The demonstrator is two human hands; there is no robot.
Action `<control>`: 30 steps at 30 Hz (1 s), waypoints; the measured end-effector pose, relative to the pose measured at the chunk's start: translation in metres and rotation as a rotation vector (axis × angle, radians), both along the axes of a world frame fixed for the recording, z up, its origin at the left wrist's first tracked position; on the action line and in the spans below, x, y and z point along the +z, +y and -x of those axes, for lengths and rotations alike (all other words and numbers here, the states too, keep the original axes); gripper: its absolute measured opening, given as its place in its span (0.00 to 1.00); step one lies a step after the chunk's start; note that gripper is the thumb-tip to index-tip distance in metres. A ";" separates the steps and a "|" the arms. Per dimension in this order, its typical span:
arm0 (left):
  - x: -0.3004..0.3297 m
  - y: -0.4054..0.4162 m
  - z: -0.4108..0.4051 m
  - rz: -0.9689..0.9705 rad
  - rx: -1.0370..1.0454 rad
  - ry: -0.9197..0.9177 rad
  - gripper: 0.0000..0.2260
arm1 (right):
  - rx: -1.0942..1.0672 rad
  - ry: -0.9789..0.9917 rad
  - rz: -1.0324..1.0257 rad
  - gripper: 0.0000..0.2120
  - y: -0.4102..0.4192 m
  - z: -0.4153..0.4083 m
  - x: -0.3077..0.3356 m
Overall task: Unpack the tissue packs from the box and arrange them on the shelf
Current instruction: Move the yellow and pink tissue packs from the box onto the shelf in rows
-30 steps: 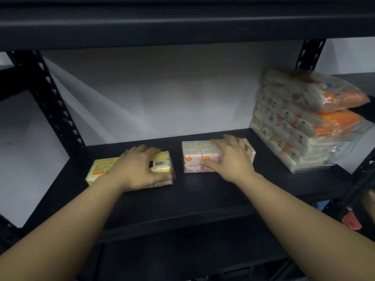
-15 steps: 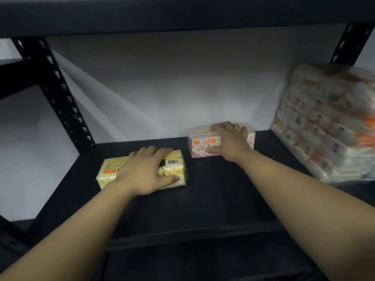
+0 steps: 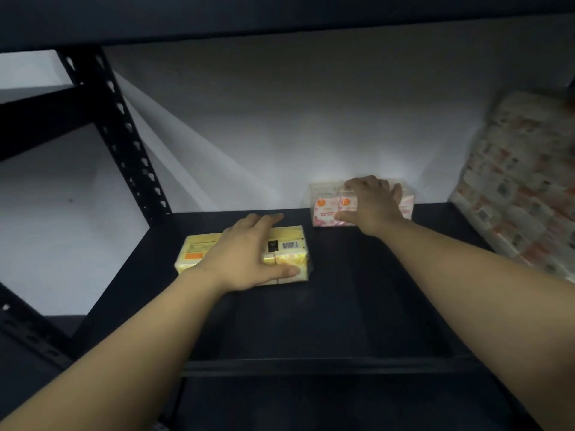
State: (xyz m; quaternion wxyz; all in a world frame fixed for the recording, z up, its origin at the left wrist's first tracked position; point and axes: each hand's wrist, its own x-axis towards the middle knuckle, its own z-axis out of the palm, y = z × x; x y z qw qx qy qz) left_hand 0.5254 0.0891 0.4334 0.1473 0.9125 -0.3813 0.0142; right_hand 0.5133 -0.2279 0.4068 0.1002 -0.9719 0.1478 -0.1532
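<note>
A yellow tissue pack [image 3: 199, 248] lies flat on the black shelf [image 3: 342, 306], left of centre. My left hand [image 3: 245, 253] grips it, fingers across the top and thumb along its front face. A white and pink tissue pack [image 3: 325, 208] sits at the back of the shelf, close to the white wall. My right hand [image 3: 371, 206] holds this pack, with the fingers over its top and the thumb on its front. The box is out of view.
A large wrapped bundle of tissue packs [image 3: 522, 188] leans at the right end of the shelf, blurred. A black perforated upright [image 3: 124, 141] stands at the left. The upper shelf board [image 3: 280, 14] hangs low overhead.
My right hand has pushed the pink pack back toward the wall. The yellow pack under my left hand has stayed about where it was. The view has swung left.
</note>
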 end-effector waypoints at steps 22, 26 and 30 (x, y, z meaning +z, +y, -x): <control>0.004 0.100 -0.017 0.236 0.473 0.407 0.26 | 0.066 0.051 -0.524 0.29 0.140 0.057 0.009; 0.006 0.101 -0.016 0.335 0.431 0.341 0.25 | 0.079 -0.044 -0.587 0.26 0.138 0.065 0.011; 0.002 0.098 -0.011 0.465 0.404 0.386 0.26 | 0.054 -0.136 -0.690 0.25 0.143 0.080 0.010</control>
